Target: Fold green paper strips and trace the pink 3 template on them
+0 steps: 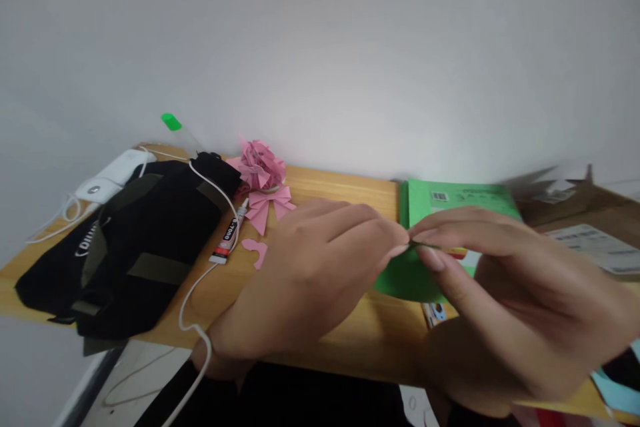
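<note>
Both of my hands meet over the wooden table (pixel 350 340), fingertips almost touching. My left hand (pixel 315 273) is closed in a pinch, its fingertips at the edge of a green piece of paper (pixel 407 280). From the other side, my right hand (pixel 525 300) pinches the same edge between thumb and forefinger. The paper hangs below the fingertips with a rounded lower edge. Part of it is hidden behind my hands.
A black bag (pixel 165 247) lies at the left, beside a white device with a cable (pixel 113 173). Near it are a glue tube (pixel 230 235), a pink paper bow (pixel 267 203), a pink paper flower (pixel 260 163) and a pink cutout (pixel 255 250). Green paper pack (pixel 470 197) and cardboard box (pixel 600 213) stand right.
</note>
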A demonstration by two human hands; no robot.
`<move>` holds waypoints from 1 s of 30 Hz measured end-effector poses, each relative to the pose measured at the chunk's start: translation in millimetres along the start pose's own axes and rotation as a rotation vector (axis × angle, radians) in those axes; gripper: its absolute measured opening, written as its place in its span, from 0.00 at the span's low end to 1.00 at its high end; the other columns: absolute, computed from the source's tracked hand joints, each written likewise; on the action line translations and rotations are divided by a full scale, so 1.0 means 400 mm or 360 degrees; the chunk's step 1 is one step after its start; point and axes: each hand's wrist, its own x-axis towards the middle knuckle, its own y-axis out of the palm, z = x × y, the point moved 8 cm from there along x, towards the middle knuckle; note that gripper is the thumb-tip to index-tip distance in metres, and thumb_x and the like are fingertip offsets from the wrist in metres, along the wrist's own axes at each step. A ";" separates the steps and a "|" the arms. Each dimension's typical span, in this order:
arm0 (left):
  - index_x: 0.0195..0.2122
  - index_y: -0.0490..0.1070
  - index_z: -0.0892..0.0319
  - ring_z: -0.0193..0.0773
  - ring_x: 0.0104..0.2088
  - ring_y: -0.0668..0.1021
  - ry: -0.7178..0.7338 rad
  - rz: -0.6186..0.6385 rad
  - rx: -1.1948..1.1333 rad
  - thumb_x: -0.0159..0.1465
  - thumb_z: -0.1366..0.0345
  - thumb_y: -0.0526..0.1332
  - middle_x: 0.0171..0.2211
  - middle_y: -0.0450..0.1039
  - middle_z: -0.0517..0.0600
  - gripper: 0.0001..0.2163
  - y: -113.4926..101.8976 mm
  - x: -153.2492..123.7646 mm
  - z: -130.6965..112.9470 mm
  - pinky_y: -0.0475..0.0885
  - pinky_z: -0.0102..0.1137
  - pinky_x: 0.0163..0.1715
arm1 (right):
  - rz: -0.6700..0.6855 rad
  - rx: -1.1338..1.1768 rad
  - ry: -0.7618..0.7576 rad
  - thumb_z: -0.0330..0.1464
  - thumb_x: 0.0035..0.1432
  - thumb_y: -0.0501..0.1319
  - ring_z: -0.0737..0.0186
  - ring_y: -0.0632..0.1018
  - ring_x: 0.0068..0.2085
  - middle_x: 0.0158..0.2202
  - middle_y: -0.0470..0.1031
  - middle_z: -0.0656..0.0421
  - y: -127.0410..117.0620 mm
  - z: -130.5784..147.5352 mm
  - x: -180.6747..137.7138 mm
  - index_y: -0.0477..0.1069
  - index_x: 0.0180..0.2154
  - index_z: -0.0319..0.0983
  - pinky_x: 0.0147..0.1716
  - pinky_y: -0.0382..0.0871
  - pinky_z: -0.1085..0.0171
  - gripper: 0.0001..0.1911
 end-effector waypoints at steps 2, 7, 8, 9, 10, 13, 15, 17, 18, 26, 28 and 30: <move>0.35 0.71 0.55 0.33 0.32 0.78 -0.0036 0.0016 0.0031 0.71 0.70 0.57 0.32 0.79 0.44 0.07 0.006 -0.001 0.002 0.71 0.33 0.34 | 0.0023 -0.0040 -0.0043 0.28 0.61 0.62 0.60 0.80 0.32 0.31 0.79 0.61 0.004 0.008 0.005 0.74 0.37 0.46 0.32 0.74 0.58 0.06; 0.35 0.72 0.56 0.33 0.30 0.78 -0.0031 0.0052 0.0077 0.70 0.67 0.58 0.30 0.78 0.43 0.06 0.011 -0.004 0.018 0.70 0.32 0.32 | -0.0014 0.0023 -0.0194 0.19 0.56 0.63 0.63 0.80 0.32 0.29 0.79 0.62 -0.010 0.018 0.013 0.76 0.36 0.43 0.32 0.74 0.60 0.13; 0.35 0.72 0.56 0.33 0.30 0.78 -0.0047 0.0058 0.0113 0.70 0.66 0.60 0.30 0.78 0.43 0.05 0.007 -0.004 0.028 0.70 0.32 0.31 | -0.0075 0.0048 -0.0201 0.18 0.55 0.63 0.63 0.80 0.32 0.29 0.79 0.61 -0.023 0.012 0.014 0.77 0.36 0.43 0.32 0.74 0.61 0.14; 0.36 0.73 0.56 0.33 0.30 0.79 -0.0073 0.0066 0.0133 0.69 0.64 0.62 0.29 0.79 0.42 0.04 0.000 -0.004 0.040 0.70 0.31 0.30 | -0.0161 0.0076 -0.0185 0.18 0.54 0.64 0.64 0.79 0.31 0.29 0.79 0.61 -0.039 0.002 0.013 0.79 0.36 0.43 0.31 0.74 0.62 0.14; 0.36 0.73 0.56 0.33 0.30 0.79 -0.0107 0.0068 0.0118 0.67 0.64 0.64 0.30 0.79 0.42 0.03 -0.009 -0.003 0.052 0.71 0.31 0.29 | -0.0270 0.0112 -0.0174 0.17 0.53 0.65 0.64 0.79 0.31 0.29 0.79 0.61 -0.059 -0.009 0.012 0.80 0.35 0.42 0.30 0.73 0.62 0.15; 0.36 0.74 0.56 0.33 0.30 0.80 -0.0191 0.0009 -0.0106 0.63 0.67 0.68 0.31 0.79 0.42 0.04 -0.040 -0.002 0.081 0.75 0.29 0.30 | -0.0577 0.0253 -0.0038 0.16 0.49 0.66 0.65 0.78 0.29 0.27 0.80 0.60 -0.113 -0.059 0.009 0.81 0.31 0.42 0.29 0.72 0.63 0.15; 0.35 0.75 0.55 0.34 0.31 0.81 -0.0209 -0.0102 -0.0286 0.60 0.67 0.70 0.31 0.80 0.43 0.06 -0.061 -0.002 0.091 0.77 0.29 0.33 | -0.0780 0.0306 0.0022 0.19 0.48 0.67 0.64 0.77 0.27 0.25 0.79 0.60 -0.142 -0.086 0.004 0.81 0.26 0.42 0.26 0.70 0.62 0.12; 0.36 0.76 0.54 0.36 0.33 0.81 -0.0238 -0.0186 -0.0477 0.59 0.66 0.72 0.34 0.81 0.45 0.07 -0.067 -0.003 0.097 0.79 0.31 0.36 | -0.0907 0.0317 -0.0005 0.23 0.47 0.70 0.63 0.76 0.25 0.23 0.78 0.59 -0.160 -0.098 0.001 0.80 0.23 0.42 0.23 0.67 0.62 0.08; 0.37 0.76 0.54 0.37 0.35 0.82 -0.0257 -0.0202 -0.0591 0.59 0.66 0.72 0.35 0.81 0.46 0.08 -0.062 -0.002 0.099 0.80 0.32 0.38 | -0.0956 0.0324 -0.0012 0.25 0.47 0.70 0.63 0.76 0.24 0.23 0.78 0.59 -0.166 -0.103 -0.001 0.80 0.23 0.42 0.23 0.67 0.62 0.07; 0.48 0.75 0.55 0.41 0.47 0.82 -0.0345 -0.0104 -0.1299 0.50 0.70 0.76 0.48 0.80 0.50 0.23 0.046 0.021 0.090 0.80 0.33 0.46 | -0.1029 0.0395 0.0035 0.24 0.48 0.69 0.64 0.77 0.25 0.24 0.78 0.62 -0.158 -0.106 -0.008 0.82 0.26 0.42 0.25 0.70 0.62 0.07; 0.41 0.77 0.54 0.37 0.40 0.83 -0.0453 -0.0196 -0.1304 0.49 0.71 0.77 0.42 0.81 0.46 0.19 0.058 0.018 0.106 0.79 0.27 0.37 | -0.1066 0.0377 0.0009 0.24 0.46 0.71 0.64 0.76 0.24 0.24 0.79 0.63 -0.156 -0.103 -0.012 0.82 0.27 0.44 0.24 0.68 0.62 0.08; 0.34 0.78 0.55 0.31 0.29 0.80 -0.0584 -0.0296 -0.1258 0.49 0.71 0.76 0.31 0.79 0.43 0.13 0.062 0.011 0.128 0.75 0.21 0.26 | -0.1106 0.0376 0.0053 0.25 0.44 0.72 0.64 0.76 0.24 0.24 0.79 0.62 -0.155 -0.110 -0.016 0.82 0.27 0.45 0.22 0.66 0.62 0.08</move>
